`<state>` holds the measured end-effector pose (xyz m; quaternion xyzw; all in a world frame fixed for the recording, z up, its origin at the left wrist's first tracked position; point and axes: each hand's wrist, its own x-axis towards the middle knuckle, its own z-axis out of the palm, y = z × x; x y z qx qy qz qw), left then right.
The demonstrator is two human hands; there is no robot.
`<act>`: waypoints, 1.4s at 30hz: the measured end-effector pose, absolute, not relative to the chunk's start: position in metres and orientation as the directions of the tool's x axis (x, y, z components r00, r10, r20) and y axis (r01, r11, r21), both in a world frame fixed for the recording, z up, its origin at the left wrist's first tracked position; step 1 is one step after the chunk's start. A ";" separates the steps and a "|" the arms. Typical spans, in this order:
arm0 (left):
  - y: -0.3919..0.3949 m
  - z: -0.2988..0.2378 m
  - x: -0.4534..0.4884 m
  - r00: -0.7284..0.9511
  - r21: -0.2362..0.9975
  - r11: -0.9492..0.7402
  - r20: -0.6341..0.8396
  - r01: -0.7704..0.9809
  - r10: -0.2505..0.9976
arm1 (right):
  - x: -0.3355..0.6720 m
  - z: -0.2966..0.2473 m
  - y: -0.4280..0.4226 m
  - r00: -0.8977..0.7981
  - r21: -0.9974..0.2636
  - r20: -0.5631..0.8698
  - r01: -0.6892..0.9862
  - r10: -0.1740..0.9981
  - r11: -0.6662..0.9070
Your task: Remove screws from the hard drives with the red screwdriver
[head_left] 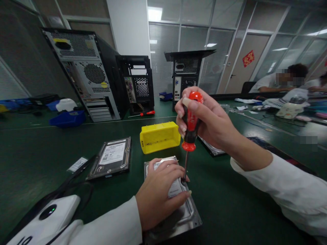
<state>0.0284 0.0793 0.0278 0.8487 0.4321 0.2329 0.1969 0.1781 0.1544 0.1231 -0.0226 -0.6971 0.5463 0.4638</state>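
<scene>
A silver hard drive (190,217) lies flat on the green tabletop right in front of me. Across its label my left hand (163,190) is laid flat, fingers stretched out and pressing on the cover. My right hand (206,115) is closed around the red and black handle of a screwdriver (192,122), held upright. The screwdriver's tip reaches down to the right edge of the drive, beside my left fingertips; the exact contact point is partly hidden. To the left lies a second hard drive (112,156), label up. Another drive (213,148) is partly hidden behind my right hand.
Beyond the drive stands a yellow bin (160,137). Computer cases (89,75) line the back, with another screwdriver (146,113) near them. A blue bin (67,118) is at left, and a white device (57,214) with a cable at lower left. A person (270,81) sits far right.
</scene>
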 end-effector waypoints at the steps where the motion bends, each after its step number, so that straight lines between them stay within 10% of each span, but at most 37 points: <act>1: 0.079 0.028 0.028 0.520 0.532 -0.551 0.224 0.643 0.824 | 0.178 0.124 0.154 -0.569 -0.785 0.619 -0.478 0.542 0.395; 42: 0.079 0.028 0.028 0.526 0.534 -0.553 0.221 0.639 0.821 | 0.172 0.122 0.136 -0.615 -0.811 0.569 -0.530 0.546 0.248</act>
